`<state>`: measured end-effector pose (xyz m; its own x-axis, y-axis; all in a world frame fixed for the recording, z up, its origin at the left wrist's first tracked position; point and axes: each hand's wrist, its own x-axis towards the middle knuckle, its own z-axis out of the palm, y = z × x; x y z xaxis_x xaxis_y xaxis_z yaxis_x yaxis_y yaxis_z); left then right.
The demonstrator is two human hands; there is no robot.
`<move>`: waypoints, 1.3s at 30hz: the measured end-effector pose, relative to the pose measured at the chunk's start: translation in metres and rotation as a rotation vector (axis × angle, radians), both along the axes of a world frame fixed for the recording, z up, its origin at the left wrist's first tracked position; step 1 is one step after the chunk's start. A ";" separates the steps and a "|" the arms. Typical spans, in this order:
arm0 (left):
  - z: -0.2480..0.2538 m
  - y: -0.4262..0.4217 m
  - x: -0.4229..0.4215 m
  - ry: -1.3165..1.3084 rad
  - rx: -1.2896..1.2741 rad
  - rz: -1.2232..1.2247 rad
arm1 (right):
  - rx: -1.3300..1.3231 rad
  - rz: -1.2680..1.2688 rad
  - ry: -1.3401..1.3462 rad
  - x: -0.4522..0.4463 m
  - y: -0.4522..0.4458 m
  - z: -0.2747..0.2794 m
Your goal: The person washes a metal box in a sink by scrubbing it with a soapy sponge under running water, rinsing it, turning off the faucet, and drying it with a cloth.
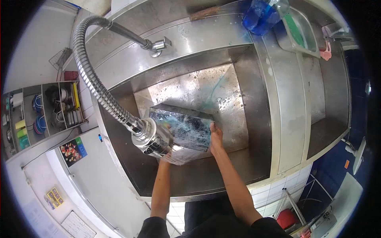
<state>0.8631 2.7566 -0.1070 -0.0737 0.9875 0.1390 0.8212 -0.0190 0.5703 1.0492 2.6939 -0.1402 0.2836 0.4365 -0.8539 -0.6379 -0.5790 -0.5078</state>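
Note:
A black rectangular container (184,129) is held tilted over the sink (214,85), with whitish suds and water across its face. My right hand (216,139) grips its right edge, thumb on the near side. At the lower left edge, my left hand (166,156) holds it too, partly hidden behind the spray head and water. The metal spray head (152,137) hangs just above the container's left part, with water streaming from it. I cannot tell whether the container has an opening on its far side.
A flexible steel hose (85,59) arches along the left. A blue liquid bottle (260,18) and a metal pan (307,37) with something green inside stand at the back right. Beyond the steel divider (289,115) lies a second basin (327,131). Shelves (39,113) with dishes stand far left.

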 end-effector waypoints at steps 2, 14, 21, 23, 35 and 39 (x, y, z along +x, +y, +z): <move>0.008 0.023 0.003 -0.031 0.097 0.204 | -0.017 0.001 0.030 -0.005 0.004 0.008; -0.024 0.029 0.035 0.284 0.230 -0.229 | -0.014 0.053 0.057 -0.007 -0.010 0.005; -0.030 -0.004 0.092 0.009 -0.099 -0.690 | -0.048 -0.240 0.516 0.011 0.020 0.008; -0.035 0.003 0.086 -0.028 -0.090 -0.710 | -0.054 -0.178 0.529 0.002 0.022 -0.016; -0.050 -0.036 0.125 0.242 -0.052 -0.401 | -0.090 -0.072 0.242 0.064 -0.040 -0.026; -0.067 -0.038 0.130 -0.051 -0.193 -0.979 | -0.289 -0.079 0.196 0.098 -0.068 -0.068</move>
<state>0.9929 2.7188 -0.1736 0.7831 0.6218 -0.0112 0.4680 -0.5772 0.6692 1.1471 2.6255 -0.2084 0.1254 0.1518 -0.9804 -0.7556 -0.6258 -0.1935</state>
